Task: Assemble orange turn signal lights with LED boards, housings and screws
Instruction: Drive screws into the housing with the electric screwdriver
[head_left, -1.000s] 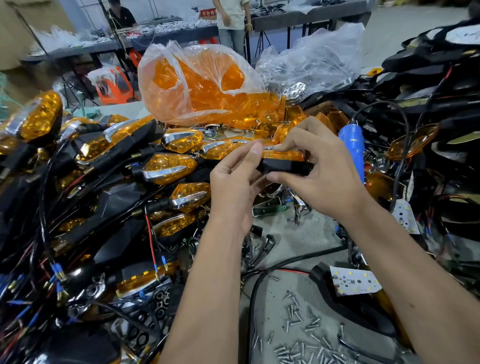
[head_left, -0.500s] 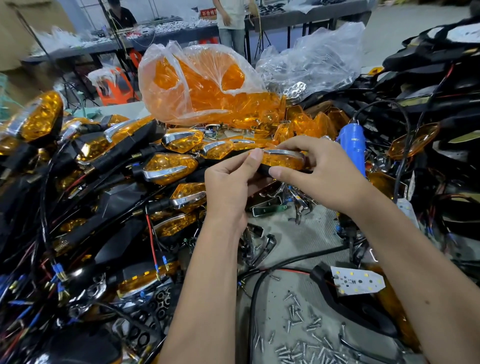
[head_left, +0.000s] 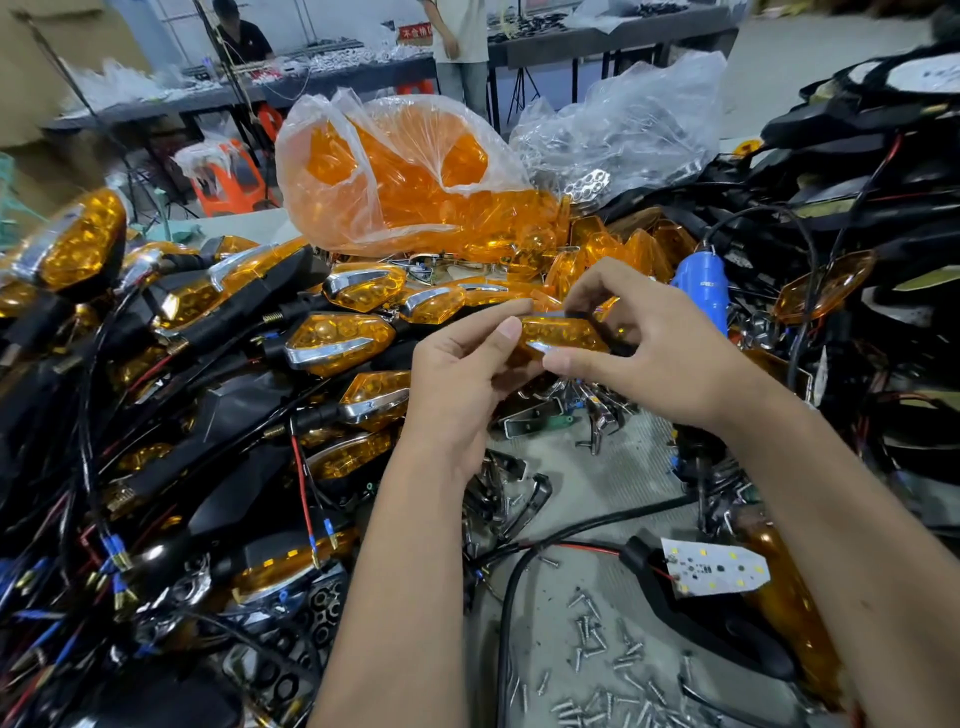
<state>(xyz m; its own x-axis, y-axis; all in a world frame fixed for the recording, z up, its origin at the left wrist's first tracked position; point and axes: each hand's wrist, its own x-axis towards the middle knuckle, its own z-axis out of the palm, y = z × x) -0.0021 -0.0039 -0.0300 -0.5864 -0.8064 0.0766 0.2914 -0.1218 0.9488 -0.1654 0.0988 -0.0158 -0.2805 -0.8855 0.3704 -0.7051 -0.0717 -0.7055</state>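
Head view: both hands, left (head_left: 462, 384) and right (head_left: 660, 353), pinch one orange lamp (head_left: 563, 335) above the bench (head_left: 613, 467); finished lamps (head_left: 208, 364) heap leftward, while screws (head_left: 597, 670) and a bare LED board (head_left: 714, 569) wait, seemingly unfitted.

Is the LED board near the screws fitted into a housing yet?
Not fitted. The LED board lies bare and face-up over a black housing, uncovered by any lens.
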